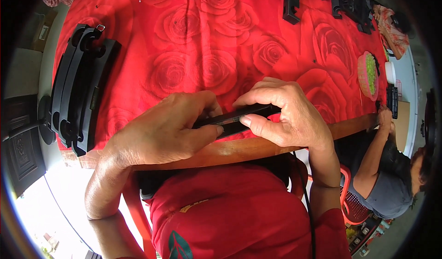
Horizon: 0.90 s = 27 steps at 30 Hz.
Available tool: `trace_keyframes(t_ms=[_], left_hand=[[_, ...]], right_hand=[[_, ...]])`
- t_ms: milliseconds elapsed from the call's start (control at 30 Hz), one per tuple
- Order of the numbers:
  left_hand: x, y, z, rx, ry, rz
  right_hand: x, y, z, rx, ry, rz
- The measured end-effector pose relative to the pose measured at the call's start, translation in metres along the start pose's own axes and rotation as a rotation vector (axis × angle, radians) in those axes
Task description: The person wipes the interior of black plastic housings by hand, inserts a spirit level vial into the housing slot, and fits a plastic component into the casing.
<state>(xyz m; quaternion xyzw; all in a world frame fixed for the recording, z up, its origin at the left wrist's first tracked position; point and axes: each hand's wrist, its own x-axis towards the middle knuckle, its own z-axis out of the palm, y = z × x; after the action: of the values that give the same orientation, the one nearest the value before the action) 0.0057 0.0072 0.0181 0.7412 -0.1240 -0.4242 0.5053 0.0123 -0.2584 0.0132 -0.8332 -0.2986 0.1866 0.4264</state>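
We see a table (258,151) with a brown wooden edge, covered by a red cloth (193,38) printed with large roses. A red plastic chair (352,203) stands at the right, where another person (386,180) sits (face turned away). Bright daylight washes out the floor (60,190) at lower left, and a dark carved piece of furniture (20,153) stands beside it.

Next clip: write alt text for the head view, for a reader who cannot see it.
Both hands, left hand and right hand, grip a slim black plastic part over a red rose-print tablecloth. A stack of curved black parts lies at left, and another person sits at right.
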Motion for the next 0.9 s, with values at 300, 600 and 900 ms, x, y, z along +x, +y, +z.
trace_keyframes(t_ms=[300,600,900], left_hand=[[-0.002,0.006,0.002,0.01,-0.011,-0.061],[-0.009,0.002,0.02,0.253,0.324,0.155],[-0.007,-0.005,0.022,0.264,0.378,0.239]], right_hand=[[0.009,0.005,0.003,-0.085,-0.001,-0.034],[0.003,0.002,0.007,-0.134,0.021,0.053],[-0.004,0.0,0.012,-0.161,0.088,0.053]])
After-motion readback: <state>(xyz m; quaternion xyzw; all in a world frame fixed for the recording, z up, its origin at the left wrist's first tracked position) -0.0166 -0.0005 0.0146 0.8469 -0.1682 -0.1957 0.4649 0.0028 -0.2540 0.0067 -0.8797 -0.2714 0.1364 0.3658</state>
